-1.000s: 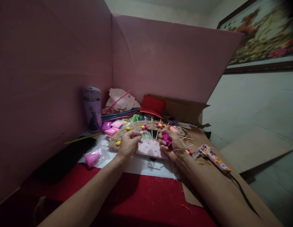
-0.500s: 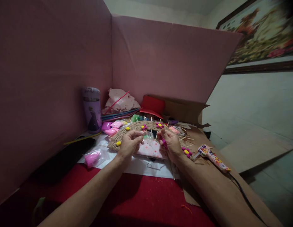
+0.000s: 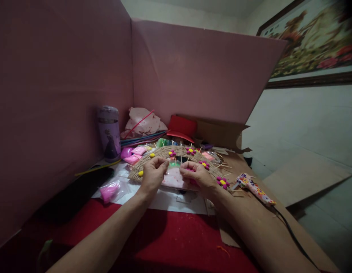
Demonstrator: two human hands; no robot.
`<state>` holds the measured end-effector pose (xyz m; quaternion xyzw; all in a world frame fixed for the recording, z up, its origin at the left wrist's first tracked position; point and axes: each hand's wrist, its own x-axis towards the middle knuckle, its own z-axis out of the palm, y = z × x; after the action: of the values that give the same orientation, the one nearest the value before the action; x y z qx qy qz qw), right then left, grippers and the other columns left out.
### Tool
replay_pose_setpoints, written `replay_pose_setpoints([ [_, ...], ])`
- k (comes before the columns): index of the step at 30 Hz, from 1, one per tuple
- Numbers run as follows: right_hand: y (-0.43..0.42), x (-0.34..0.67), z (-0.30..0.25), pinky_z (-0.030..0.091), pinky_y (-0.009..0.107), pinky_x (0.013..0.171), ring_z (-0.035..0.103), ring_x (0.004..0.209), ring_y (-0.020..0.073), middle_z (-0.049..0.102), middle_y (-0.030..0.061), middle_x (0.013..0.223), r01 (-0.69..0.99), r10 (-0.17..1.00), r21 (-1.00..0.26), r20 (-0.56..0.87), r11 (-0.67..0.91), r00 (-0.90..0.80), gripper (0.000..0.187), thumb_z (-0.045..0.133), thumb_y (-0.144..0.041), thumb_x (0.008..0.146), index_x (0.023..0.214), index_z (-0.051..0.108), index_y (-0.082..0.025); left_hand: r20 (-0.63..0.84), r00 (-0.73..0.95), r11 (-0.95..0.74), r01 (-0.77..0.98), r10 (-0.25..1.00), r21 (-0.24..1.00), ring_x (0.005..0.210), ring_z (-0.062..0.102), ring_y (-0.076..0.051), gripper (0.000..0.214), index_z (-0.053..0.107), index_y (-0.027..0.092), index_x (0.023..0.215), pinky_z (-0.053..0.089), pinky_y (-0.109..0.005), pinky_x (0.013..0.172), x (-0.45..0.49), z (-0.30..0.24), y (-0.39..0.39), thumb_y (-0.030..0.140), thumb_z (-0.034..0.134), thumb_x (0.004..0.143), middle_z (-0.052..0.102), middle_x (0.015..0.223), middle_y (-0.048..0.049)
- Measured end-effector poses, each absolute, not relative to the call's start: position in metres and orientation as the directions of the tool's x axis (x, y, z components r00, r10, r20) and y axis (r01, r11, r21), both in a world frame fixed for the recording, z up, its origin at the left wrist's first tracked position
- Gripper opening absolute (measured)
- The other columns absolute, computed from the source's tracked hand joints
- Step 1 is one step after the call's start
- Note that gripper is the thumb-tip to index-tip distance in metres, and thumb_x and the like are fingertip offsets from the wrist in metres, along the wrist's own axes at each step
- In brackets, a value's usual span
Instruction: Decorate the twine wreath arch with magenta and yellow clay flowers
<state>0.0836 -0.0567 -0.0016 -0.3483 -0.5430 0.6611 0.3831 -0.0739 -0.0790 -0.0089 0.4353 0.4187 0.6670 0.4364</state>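
My left hand is curled in a pinch over a small clear plastic bag in front of a woven straw arch. My right hand is closed beside it, with a bit of magenta clay showing between its fingers. The two hands nearly meet above a pink dotted cloth. Pink-and-yellow clay flowers on toothpicks stand along the arch, with yellow clay balls at its left end.
A purple bottle stands at the back left by pink clay packets. A patterned glue gun with its cord lies on the right. A bag of pink clay, a dark flat object, red cloth and pink cardboard walls surround the spot.
My right hand moved left and down toward my left hand, turning palm-down so the magenta clay is mostly hidden. A flower on the arch's right side, behind the hand before, now shows.
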Motion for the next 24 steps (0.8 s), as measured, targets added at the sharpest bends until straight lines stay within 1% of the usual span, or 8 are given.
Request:
replay_pose_setpoints([
  [3, -0.054, 0.083, -0.005, 0.027, 0.014, 0.035, 0.037, 0.039, 0.0041, 0.046, -0.0084, 0.047, -0.137, 0.890, -0.986, -0.027, -0.100, -0.456, 0.035, 0.078, -0.038, 0.058, 0.071, 0.053, -0.017, 0.230, -0.289, -0.294, -0.202, 0.929, 0.934, 0.035, 0.031, -0.003, 0.022, 0.054, 0.015, 0.061, 0.020, -0.016, 0.035, -0.074, -0.009, -0.079, 0.031, 0.068, 0.065, 0.043, 0.043, 0.0075],
  [7, -0.049, 0.081, -0.008, 0.030, 0.015, 0.034, 0.042, 0.039, 0.0047, 0.053, -0.0054, 0.050, -0.154, 0.917, -0.988, 0.053, -0.009, -0.395, 0.035, 0.079, -0.037, 0.055, 0.069, 0.055, -0.016, 0.218, -0.320, -0.298, -0.227, 0.922, 0.927, 0.035, 0.030, -0.002, 0.027, 0.054, 0.015, 0.060, 0.018, -0.016, 0.035, -0.075, -0.006, -0.079, 0.036, 0.069, 0.065, 0.041, 0.043, 0.0075],
  [9, -0.044, 0.084, -0.006, 0.028, 0.014, 0.033, 0.043, 0.038, 0.0045, 0.053, -0.0056, 0.050, -0.185, 0.949, -0.980, 0.129, 0.077, -0.289, 0.035, 0.078, -0.037, 0.055, 0.073, 0.057, -0.015, 0.167, -0.309, -0.256, -0.276, 0.936, 0.926, 0.034, 0.024, -0.001, 0.031, 0.052, 0.015, 0.060, 0.014, -0.016, 0.035, -0.077, -0.003, -0.079, 0.041, 0.069, 0.065, 0.034, 0.041, 0.0094],
  [11, -0.034, 0.093, -0.003, 0.025, 0.013, 0.030, 0.041, 0.036, 0.0043, 0.052, -0.0065, 0.049, -0.215, 0.977, -0.962, 0.191, 0.167, -0.093, 0.032, 0.075, -0.036, 0.059, 0.078, 0.059, -0.016, 0.086, -0.271, -0.177, -0.332, 0.959, 0.927, 0.033, 0.019, -0.001, 0.031, 0.053, 0.015, 0.062, 0.011, -0.016, 0.034, -0.078, 0.000, -0.080, 0.042, 0.068, 0.066, 0.029, 0.040, 0.0106],
  [13, -0.021, 0.106, 0.003, 0.023, 0.013, 0.027, 0.038, 0.033, 0.0041, 0.051, -0.0064, 0.046, -0.200, 0.962, -0.954, 0.184, 0.225, 0.203, 0.026, 0.072, -0.030, 0.060, 0.076, 0.059, -0.015, 0.005, -0.231, -0.098, -0.392, 0.973, 0.915, 0.033, 0.023, -0.001, 0.024, 0.056, 0.015, 0.068, 0.012, -0.015, 0.034, -0.078, 0.002, -0.082, 0.036, 0.067, 0.067, 0.035, 0.044, 0.0093],
  [16, 0.006, 0.131, 0.014, 0.025, 0.011, 0.028, 0.038, 0.032, 0.0024, 0.048, -0.0075, 0.044, -0.175, 0.903, -0.950, 0.172, 0.257, 0.393, 0.016, 0.065, -0.023, 0.068, 0.065, 0.051, -0.016, -0.067, -0.175, -0.032, -0.507, 0.982, 0.861, 0.040, 0.037, -0.003, 0.009, 0.058, 0.013, 0.074, 0.023, -0.013, 0.037, -0.077, 0.004, -0.085, 0.014, 0.060, 0.065, 0.046, 0.054, 0.0052],
  [19, 0.030, 0.151, 0.026, 0.026, 0.012, 0.026, 0.035, 0.029, 0.0024, 0.045, -0.0069, 0.038, -0.148, 0.883, -0.968, 0.113, 0.201, 0.455, 0.022, 0.064, -0.019, 0.071, 0.058, 0.047, -0.016, -0.102, -0.066, 0.040, -0.611, 0.993, 0.791, 0.048, 0.046, -0.004, 0.022, 0.058, 0.011, 0.076, 0.033, -0.012, 0.043, -0.076, 0.004, -0.085, -0.002, 0.051, 0.060, 0.051, 0.060, 0.0017],
  [24, 0.035, 0.153, 0.039, 0.023, 0.012, 0.024, 0.036, 0.028, 0.0033, 0.049, -0.0040, 0.040, -0.116, 0.900, -0.980, 0.101, 0.165, 0.425, 0.025, 0.066, -0.026, 0.075, 0.060, 0.050, -0.015, -0.103, 0.059, 0.116, -0.639, 0.993, 0.761, 0.053, 0.052, -0.005, 0.028, 0.058, 0.007, 0.075, 0.038, -0.012, 0.045, -0.074, 0.003, -0.084, -0.013, 0.046, 0.059, 0.058, 0.067, -0.0047],
])
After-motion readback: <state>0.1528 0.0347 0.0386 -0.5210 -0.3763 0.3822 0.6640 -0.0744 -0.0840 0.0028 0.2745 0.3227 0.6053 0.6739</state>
